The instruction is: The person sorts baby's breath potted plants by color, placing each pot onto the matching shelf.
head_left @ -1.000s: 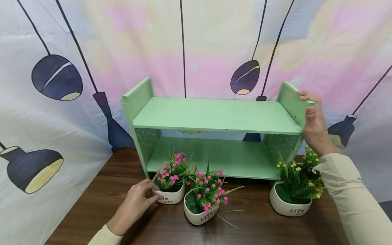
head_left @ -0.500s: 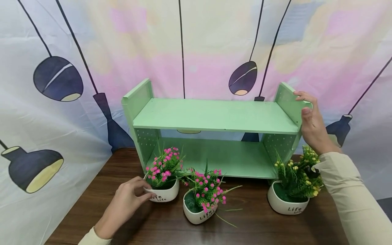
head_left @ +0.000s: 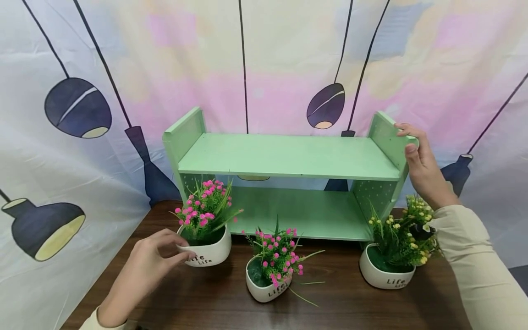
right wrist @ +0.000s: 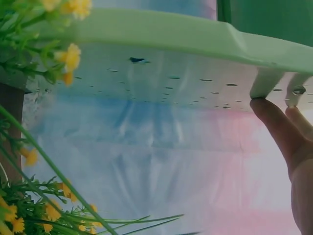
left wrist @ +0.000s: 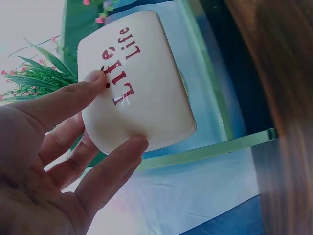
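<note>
My left hand (head_left: 146,266) holds a white pot (head_left: 210,253) of pink artificial flowers (head_left: 202,206) by its left side. In the left wrist view the thumb lies on the pot's lettered face (left wrist: 122,68), and other fingers are at its edge. The pot appears raised above the table, in front of the shelf's left end. My right hand (head_left: 425,169) grips the upper front of the right side panel (head_left: 389,142) of a green two-tier shelf (head_left: 284,156). Fingertips touch the perforated panel (right wrist: 195,81) in the right wrist view.
A second pot of pink flowers (head_left: 268,288) stands on the brown wooden table (head_left: 321,302), in front of the shelf. A pot of yellow flowers (head_left: 385,277) stands at the right, beside my right forearm. Behind the shelf hangs a lamp-patterned cloth (head_left: 280,55).
My left hand has carried the pink-flowered pot left and upward, away from the second pink pot. The right hand stays on the shelf's side panel; the view has shifted slightly.
</note>
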A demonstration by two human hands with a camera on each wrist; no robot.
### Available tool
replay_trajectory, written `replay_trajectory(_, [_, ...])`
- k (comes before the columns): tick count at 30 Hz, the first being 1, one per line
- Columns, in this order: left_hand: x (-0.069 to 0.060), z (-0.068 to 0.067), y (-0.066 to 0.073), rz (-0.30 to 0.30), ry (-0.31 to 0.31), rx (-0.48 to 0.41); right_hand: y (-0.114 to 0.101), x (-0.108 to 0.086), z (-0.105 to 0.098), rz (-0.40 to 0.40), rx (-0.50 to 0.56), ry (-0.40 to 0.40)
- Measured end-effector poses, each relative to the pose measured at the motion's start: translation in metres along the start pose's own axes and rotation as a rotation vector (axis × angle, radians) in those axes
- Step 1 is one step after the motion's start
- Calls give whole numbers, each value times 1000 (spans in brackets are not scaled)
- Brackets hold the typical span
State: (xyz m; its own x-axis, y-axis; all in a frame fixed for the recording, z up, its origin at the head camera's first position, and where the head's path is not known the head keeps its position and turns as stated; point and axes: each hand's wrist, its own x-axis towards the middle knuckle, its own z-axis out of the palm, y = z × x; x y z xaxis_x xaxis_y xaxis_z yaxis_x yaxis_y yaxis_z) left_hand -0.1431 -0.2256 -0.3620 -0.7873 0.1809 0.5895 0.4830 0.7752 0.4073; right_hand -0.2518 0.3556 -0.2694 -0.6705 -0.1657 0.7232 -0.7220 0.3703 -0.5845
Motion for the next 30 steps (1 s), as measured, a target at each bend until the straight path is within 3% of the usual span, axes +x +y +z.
replay_trajectory(16, [26, -29, 22, 64, 61, -33, 6, -1, 7, -7, 7, 67])
replay_trajectory(22, [32, -41, 32, 38, 49, -60, 6, -3, 8, -5, 5, 69])
replay_trajectory(30, [45, -57, 45, 77, 50, -64, 3, -2, 10, 23, 32, 81])
